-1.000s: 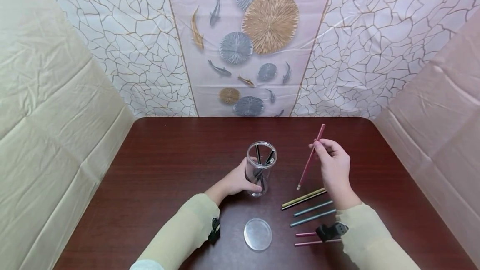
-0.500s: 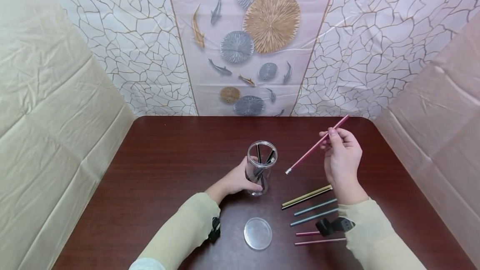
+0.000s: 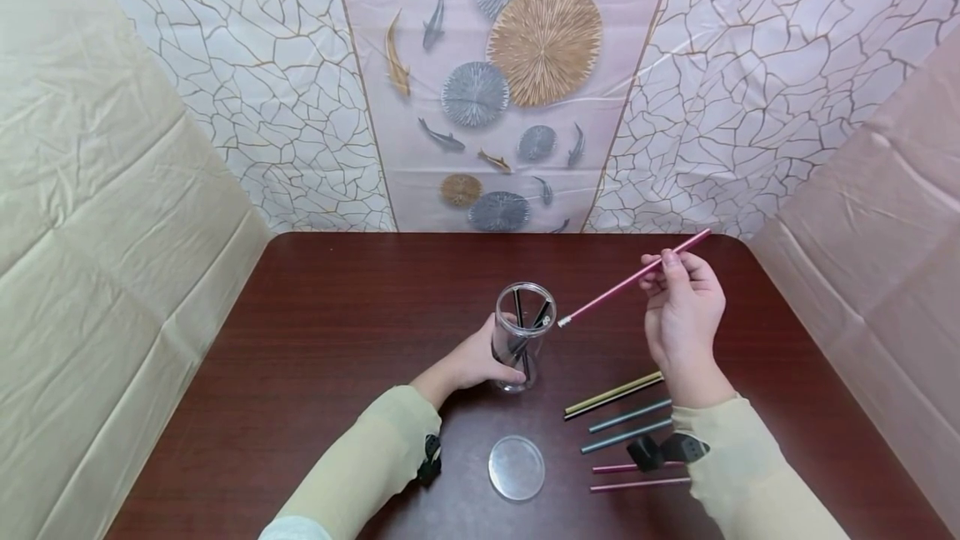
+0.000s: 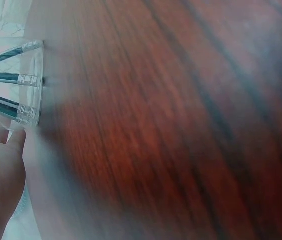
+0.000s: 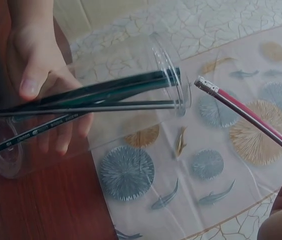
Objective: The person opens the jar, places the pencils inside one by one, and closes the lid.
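Note:
A clear jar point(image 3: 517, 357) stands upright on the table, with several dark pencils point(image 5: 81, 102) leaning inside. My left hand point(image 3: 480, 357) grips the jar low down, thumb in front and fingers behind; through the clear wall the right wrist view shows these fingers. In my right hand point(image 3: 686, 319), thumb and fingers pinch a pink pencil point(image 3: 615, 290) near its upper end. Its silver-ferruled eraser end points down and left, close beside the jar's rim in the head view. The left wrist view shows the eraser ends of the dark pencils at the jar's base.
A round clear lid point(image 3: 517, 468) lies in front of the jar. To the right lie a yellow pencil point(image 3: 611, 392) beside a black one, teal pencils point(image 3: 626, 437) and pink pencils point(image 3: 637, 486), partly under the right forearm. A patterned cloth point(image 3: 300, 107) hangs behind the table.
My right hand has moved right and up, then the pink pencil tilted flatter, its eraser end swinging left toward the jar's rim. The left hand and the jar have stayed in place.

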`<state>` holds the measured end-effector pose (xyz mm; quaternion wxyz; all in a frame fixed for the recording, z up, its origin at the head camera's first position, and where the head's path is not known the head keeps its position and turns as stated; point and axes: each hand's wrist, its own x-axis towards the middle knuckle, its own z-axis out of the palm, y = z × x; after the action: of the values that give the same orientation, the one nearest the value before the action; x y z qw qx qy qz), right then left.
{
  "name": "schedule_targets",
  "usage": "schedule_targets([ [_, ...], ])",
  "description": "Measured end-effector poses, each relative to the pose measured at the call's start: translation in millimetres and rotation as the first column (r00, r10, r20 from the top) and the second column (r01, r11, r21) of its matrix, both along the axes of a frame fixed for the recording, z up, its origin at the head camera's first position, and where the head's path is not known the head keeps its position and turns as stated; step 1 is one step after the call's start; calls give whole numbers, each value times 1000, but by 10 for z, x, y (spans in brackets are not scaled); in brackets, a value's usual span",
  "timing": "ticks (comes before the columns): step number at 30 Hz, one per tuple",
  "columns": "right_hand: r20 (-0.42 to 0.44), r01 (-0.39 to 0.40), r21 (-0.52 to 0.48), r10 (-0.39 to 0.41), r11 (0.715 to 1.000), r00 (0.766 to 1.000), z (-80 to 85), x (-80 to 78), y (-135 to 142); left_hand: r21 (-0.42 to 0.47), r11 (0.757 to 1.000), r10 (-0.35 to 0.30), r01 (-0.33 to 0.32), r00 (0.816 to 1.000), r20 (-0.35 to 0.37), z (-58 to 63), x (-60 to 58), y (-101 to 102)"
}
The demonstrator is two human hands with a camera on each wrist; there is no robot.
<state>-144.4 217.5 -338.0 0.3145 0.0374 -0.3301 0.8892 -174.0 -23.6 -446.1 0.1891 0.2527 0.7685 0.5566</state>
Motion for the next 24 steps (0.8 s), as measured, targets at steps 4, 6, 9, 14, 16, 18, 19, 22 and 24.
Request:
schedule_targets([
  [4, -24, -30, -33, 30, 999, 999, 19, 0, -50, -9, 1000, 0, -1, 1000, -2, -2, 1, -1],
  [6, -34, -41, -38, 40, 998, 999, 23, 2, -74, -11, 1000, 1, -1, 1000, -5, -4, 0, -2],
  [9, -44, -49, -32, 48, 998, 998, 22, 3, -107, -13, 1000, 4, -4, 1000, -7, -6, 1, -2],
  [14, -56, -63, 17, 64, 998, 996, 2, 6, -161, -4, 1000, 1, -1, 1000, -8, -13, 3, -5],
  [16, -60, -69, 42, 72, 997, 996, -15, 4, -179, 3, 1000, -2, 2, 1000, -9, -22, 0, -4],
  [18, -63, -79, 66, 83, 995, 995, -31, 5, -194, 8, 1000, -4, 4, 1000, -12, -27, -2, -2],
  [19, -61, -84, 77, 88, 993, 994, -39, 6, -199, 7, 1000, -2, 2, 1000, -11, -25, 0, -1],
  [22, -45, -96, 121, 102, 988, 994, -53, 14, -215, 7, 1000, 1, -1, 1000, -19, -17, 7, 6],
  [24, -31, -104, 148, 109, 984, 994, -56, 19, -226, -1, 1000, 4, -4, 1000, -22, -1, 12, 7],
])
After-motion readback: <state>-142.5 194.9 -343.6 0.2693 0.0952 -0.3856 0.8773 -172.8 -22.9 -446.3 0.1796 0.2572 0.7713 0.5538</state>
